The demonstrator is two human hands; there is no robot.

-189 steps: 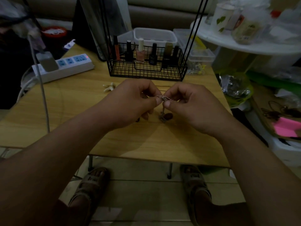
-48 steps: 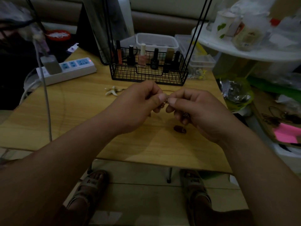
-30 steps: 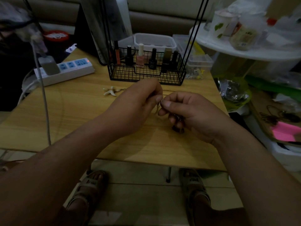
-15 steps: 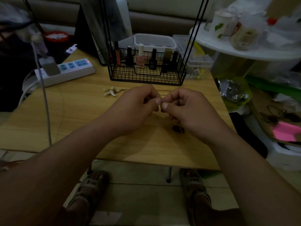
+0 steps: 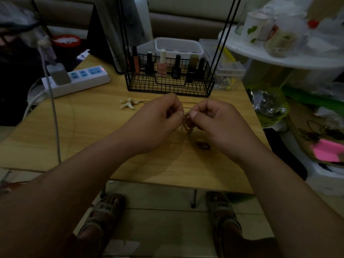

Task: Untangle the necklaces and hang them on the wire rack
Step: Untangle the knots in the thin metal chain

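My left hand [image 5: 158, 120] and my right hand [image 5: 217, 123] meet over the middle of the wooden table [image 5: 93, 131], both pinching a thin tangled necklace chain [image 5: 186, 122] between thumb and fingertips. The chain loops down between the hands. A dark oval pendant [image 5: 202, 145] lies on the table just under my right hand. A white starfish pendant [image 5: 128, 104] with its cord lies to the left. The black wire rack [image 5: 169, 86] stands behind the hands, its thin uprights rising out of view.
Nail polish bottles [image 5: 162, 64] fill the rack's basket. A white power strip [image 5: 78, 81] with a plugged charger and cable lies at the left. Clear plastic boxes [image 5: 229, 69] sit behind right. A cluttered white shelf [image 5: 279, 58] and bags crowd the right side.
Over the last second my right hand rose from a lower position to meet my left hand, and the two now sit slightly apart with chain loops showing between them. The oval pendant stays on the table.
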